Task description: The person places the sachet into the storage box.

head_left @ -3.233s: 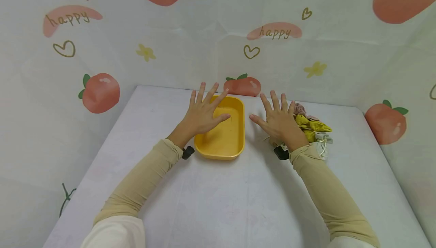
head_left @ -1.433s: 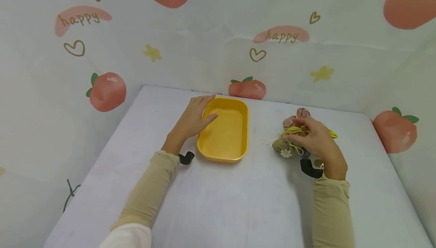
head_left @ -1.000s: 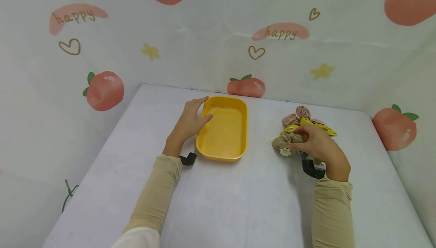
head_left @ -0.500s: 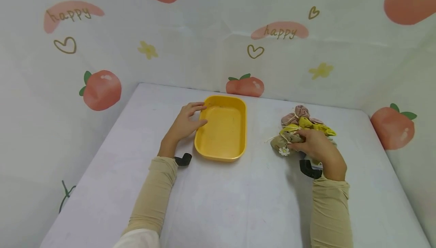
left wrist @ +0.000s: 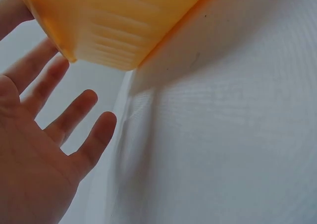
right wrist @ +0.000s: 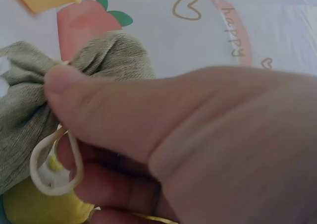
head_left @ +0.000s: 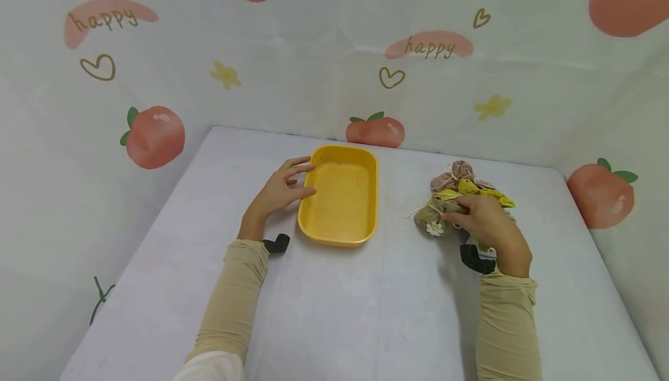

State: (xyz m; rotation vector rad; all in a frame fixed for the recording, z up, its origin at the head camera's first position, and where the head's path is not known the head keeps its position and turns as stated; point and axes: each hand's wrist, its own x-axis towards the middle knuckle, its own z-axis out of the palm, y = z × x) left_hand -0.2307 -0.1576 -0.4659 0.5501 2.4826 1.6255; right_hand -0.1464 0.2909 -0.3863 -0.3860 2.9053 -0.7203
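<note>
White table (head_left: pixel 334 311) boxed in by a strawberry-print backdrop (head_left: pixel 334 50). Left hand (head_left: pixel 277 192) spread and relaxed, fingertips against the left wall of the yellow tray (head_left: pixel 342 195); gripping nothing. Right hand (head_left: pixel 486 224) pinching the gathered neck of an olive drawstring pouch (head_left: pixel 432 218) between thumb and fingers, cord loop (right wrist: pixel 54 169) dangling below the thumb. Just beyond the knuckles, a yellow pouch (head_left: pixel 481 194) and a pink pouch (head_left: pixel 456 173), bunched together and touching

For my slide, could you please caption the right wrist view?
Right hand pinching the olive pouch at its cord-tied neck.
</note>
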